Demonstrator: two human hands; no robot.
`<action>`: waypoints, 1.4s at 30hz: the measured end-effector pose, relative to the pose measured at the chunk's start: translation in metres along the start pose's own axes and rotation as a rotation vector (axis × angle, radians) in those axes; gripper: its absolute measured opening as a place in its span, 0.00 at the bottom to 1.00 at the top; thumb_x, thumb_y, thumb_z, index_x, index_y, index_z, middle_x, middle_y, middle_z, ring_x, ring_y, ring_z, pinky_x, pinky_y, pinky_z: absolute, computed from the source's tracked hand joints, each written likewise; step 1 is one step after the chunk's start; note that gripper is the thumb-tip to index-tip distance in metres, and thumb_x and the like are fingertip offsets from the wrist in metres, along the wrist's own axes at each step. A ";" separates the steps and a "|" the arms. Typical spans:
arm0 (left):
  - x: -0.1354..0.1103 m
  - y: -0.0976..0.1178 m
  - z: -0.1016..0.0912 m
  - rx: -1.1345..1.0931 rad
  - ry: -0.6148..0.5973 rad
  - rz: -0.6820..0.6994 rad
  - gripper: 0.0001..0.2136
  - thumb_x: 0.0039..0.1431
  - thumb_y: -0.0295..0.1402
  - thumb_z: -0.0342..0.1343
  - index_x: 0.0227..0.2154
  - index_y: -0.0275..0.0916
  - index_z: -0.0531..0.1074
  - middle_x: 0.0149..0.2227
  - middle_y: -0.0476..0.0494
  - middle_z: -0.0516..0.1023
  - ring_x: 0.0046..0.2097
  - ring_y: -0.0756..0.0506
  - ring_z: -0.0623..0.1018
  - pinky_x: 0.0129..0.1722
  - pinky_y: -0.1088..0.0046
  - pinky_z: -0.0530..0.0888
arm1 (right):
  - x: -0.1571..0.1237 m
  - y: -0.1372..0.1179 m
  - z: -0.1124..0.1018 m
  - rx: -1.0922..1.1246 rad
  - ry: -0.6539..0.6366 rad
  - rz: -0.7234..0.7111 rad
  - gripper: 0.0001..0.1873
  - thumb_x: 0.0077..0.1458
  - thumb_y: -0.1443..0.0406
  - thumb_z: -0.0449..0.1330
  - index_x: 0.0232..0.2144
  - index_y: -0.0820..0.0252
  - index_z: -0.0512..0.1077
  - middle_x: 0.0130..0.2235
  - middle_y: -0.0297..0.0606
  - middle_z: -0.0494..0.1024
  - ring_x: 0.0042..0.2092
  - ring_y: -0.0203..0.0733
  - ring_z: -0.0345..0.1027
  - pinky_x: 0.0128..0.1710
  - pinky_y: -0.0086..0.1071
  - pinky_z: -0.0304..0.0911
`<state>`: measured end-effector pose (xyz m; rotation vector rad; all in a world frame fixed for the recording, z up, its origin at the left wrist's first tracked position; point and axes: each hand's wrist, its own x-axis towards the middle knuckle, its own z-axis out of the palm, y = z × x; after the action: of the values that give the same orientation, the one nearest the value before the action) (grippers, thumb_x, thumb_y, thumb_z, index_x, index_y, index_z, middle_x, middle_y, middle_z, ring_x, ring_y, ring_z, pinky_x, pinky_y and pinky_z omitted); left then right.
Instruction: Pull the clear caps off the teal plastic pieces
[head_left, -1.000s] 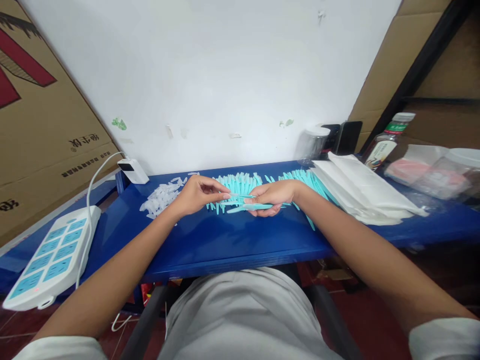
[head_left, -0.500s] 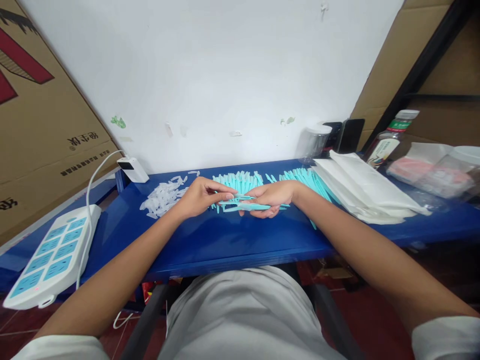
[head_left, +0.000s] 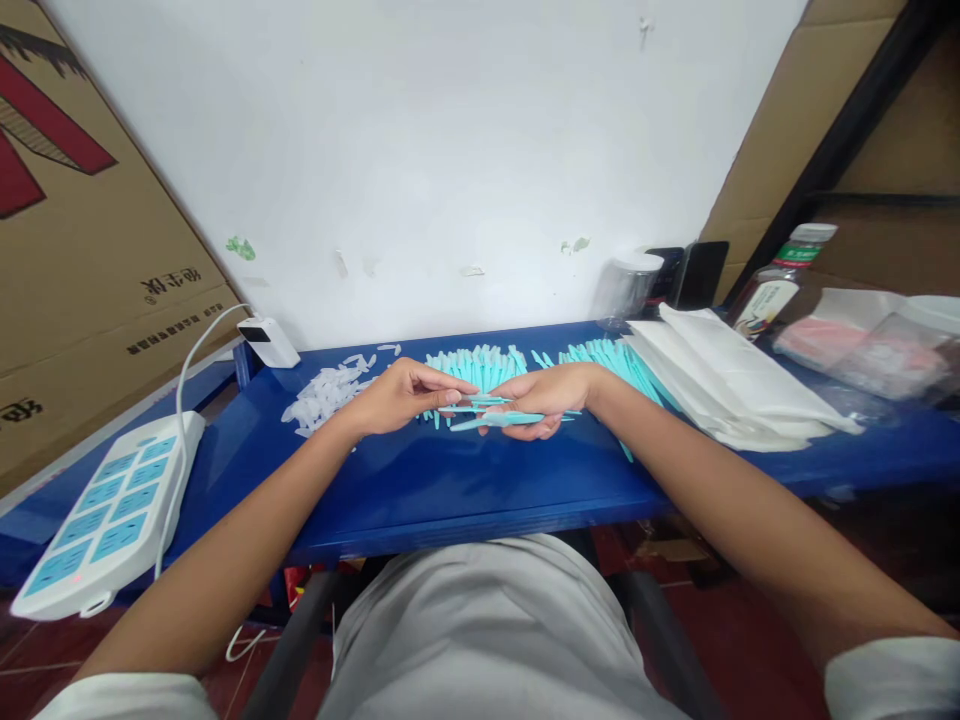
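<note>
My right hand is closed round a few slim turquoise plastic sticks whose tips point left. My left hand pinches thumb and fingers together at the tip of one of those sticks; whether a clear cap is between the fingers is too small to see. Both hands hover just above the blue table. Behind them lies a row of several more turquoise sticks, and a pile of small clear plastic caps lies to the left of my left hand.
A white power strip and a white charger sit at the left. A stack of white bags, a clear jar, bottles and plastic tubs stand at the right. Cardboard boxes lean on the left.
My left hand moved slightly right and closed in on the tip of a stick in my right hand. The right hand stayed almost still.
</note>
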<state>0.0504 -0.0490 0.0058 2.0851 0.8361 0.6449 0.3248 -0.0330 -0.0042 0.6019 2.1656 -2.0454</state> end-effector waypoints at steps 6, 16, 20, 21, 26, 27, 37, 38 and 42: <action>0.004 -0.007 0.004 -0.073 0.059 -0.025 0.16 0.52 0.44 0.72 0.38 0.37 0.87 0.34 0.37 0.86 0.35 0.42 0.84 0.33 0.72 0.78 | 0.001 0.000 0.003 0.002 -0.057 -0.037 0.22 0.70 0.49 0.55 0.53 0.60 0.67 0.23 0.24 0.65 0.18 0.27 0.47 0.17 0.22 0.50; 0.004 -0.004 0.008 -0.176 -0.013 -0.028 0.14 0.50 0.41 0.74 0.34 0.37 0.86 0.30 0.39 0.85 0.31 0.46 0.81 0.32 0.73 0.77 | 0.006 -0.003 0.008 -0.032 -0.103 -0.003 0.22 0.70 0.48 0.54 0.50 0.60 0.65 0.23 0.23 0.63 0.18 0.27 0.50 0.16 0.22 0.48; 0.004 -0.004 0.010 -0.212 0.001 -0.057 0.15 0.46 0.41 0.76 0.32 0.36 0.85 0.30 0.39 0.85 0.31 0.45 0.81 0.32 0.73 0.77 | 0.006 -0.004 0.011 -0.024 -0.109 -0.006 0.20 0.70 0.49 0.55 0.48 0.59 0.64 0.23 0.23 0.63 0.18 0.27 0.51 0.16 0.22 0.48; 0.005 -0.005 0.010 -0.218 -0.002 -0.059 0.15 0.45 0.40 0.77 0.32 0.36 0.85 0.30 0.39 0.85 0.31 0.45 0.82 0.33 0.73 0.78 | 0.006 -0.004 0.011 -0.019 -0.114 -0.011 0.20 0.70 0.49 0.55 0.48 0.59 0.64 0.23 0.23 0.62 0.19 0.27 0.51 0.17 0.22 0.48; 0.005 -0.007 0.012 -0.216 -0.027 -0.022 0.14 0.46 0.40 0.77 0.32 0.36 0.85 0.31 0.39 0.85 0.32 0.46 0.82 0.33 0.74 0.78 | 0.007 0.000 0.011 0.045 -0.170 -0.033 0.16 0.71 0.51 0.56 0.44 0.57 0.62 0.23 0.23 0.62 0.19 0.28 0.49 0.18 0.22 0.48; 0.005 -0.007 0.012 -0.208 -0.024 -0.014 0.15 0.46 0.40 0.76 0.32 0.35 0.85 0.31 0.39 0.85 0.31 0.46 0.82 0.33 0.74 0.78 | 0.008 0.001 0.011 0.055 -0.178 -0.038 0.16 0.71 0.51 0.56 0.44 0.57 0.62 0.23 0.22 0.62 0.19 0.28 0.49 0.18 0.22 0.48; -0.002 -0.009 -0.035 0.270 0.268 -0.057 0.20 0.62 0.51 0.61 0.37 0.37 0.83 0.33 0.39 0.85 0.35 0.42 0.82 0.36 0.69 0.76 | 0.000 -0.004 0.004 -0.011 0.008 -0.076 0.18 0.71 0.49 0.53 0.40 0.57 0.60 0.22 0.24 0.64 0.18 0.27 0.46 0.16 0.22 0.46; -0.005 -0.013 -0.045 0.447 0.344 -0.063 0.19 0.63 0.50 0.61 0.38 0.38 0.84 0.33 0.40 0.84 0.36 0.42 0.82 0.37 0.69 0.75 | -0.002 -0.005 0.003 -0.016 0.044 -0.070 0.18 0.71 0.49 0.53 0.39 0.57 0.60 0.22 0.24 0.63 0.18 0.27 0.45 0.16 0.23 0.46; -0.016 -0.040 -0.082 0.916 0.280 -0.240 0.13 0.59 0.45 0.62 0.37 0.42 0.84 0.34 0.41 0.84 0.34 0.41 0.80 0.33 0.69 0.68 | -0.007 -0.006 -0.002 -0.029 0.147 -0.065 0.20 0.71 0.49 0.53 0.38 0.59 0.62 0.22 0.25 0.62 0.19 0.26 0.44 0.18 0.23 0.46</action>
<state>-0.0289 -0.0026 0.0172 2.6381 1.7589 0.4618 0.3291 -0.0325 0.0039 0.7085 2.3208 -2.0588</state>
